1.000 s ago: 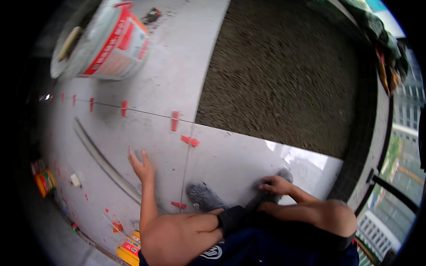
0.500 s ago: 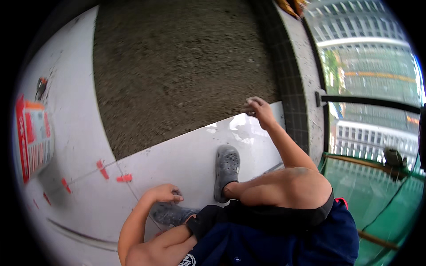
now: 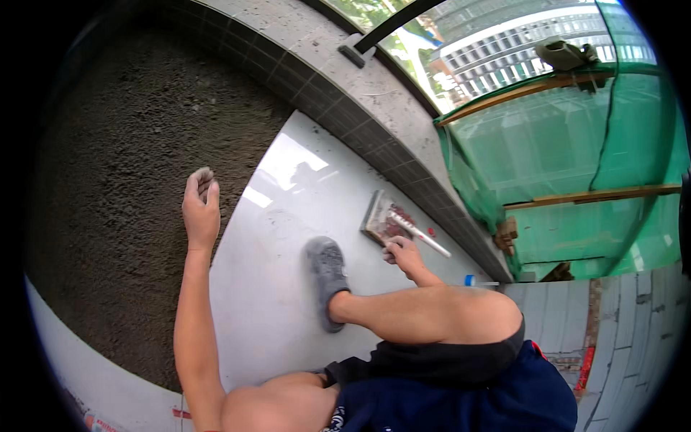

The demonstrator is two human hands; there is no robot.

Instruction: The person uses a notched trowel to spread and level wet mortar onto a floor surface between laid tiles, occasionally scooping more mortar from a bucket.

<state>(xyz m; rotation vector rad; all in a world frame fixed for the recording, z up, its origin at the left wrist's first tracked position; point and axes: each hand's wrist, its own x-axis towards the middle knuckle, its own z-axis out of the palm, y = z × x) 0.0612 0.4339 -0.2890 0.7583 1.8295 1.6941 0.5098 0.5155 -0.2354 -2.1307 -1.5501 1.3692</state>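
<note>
My left hand (image 3: 201, 209) is raised over the dark, rough mortar bed (image 3: 129, 144), its fingers loosely bent, the thumb apart, nothing visible in it. Low on the right, my right hand (image 3: 404, 258) is beside a shallow rectangular tray (image 3: 372, 216), fingers slightly bent and seemingly holding nothing. Whether its fingertips touch the tray, I cannot tell. Small reddish pieces lie in the tray, and a long white handle (image 3: 425, 237) slants across it. Beneath it all are large glossy white floor tiles (image 3: 266, 230), with my grey clog (image 3: 327, 273) planted on them.
Along the right runs a low ledge (image 3: 360, 86) faced with dark small tiles (image 3: 345, 119). Beyond it are window glass and green netting (image 3: 561, 158) with wooden bars. A blue-capped item (image 3: 470, 280) lies near the ledge. Grey plank-like flooring (image 3: 619, 338) is at lower right.
My view has swung to the right, bringing the tray and white handle into sight. My left hand has risen from beside my foot to above the mortar; my right hand has come down toward the tray.
</note>
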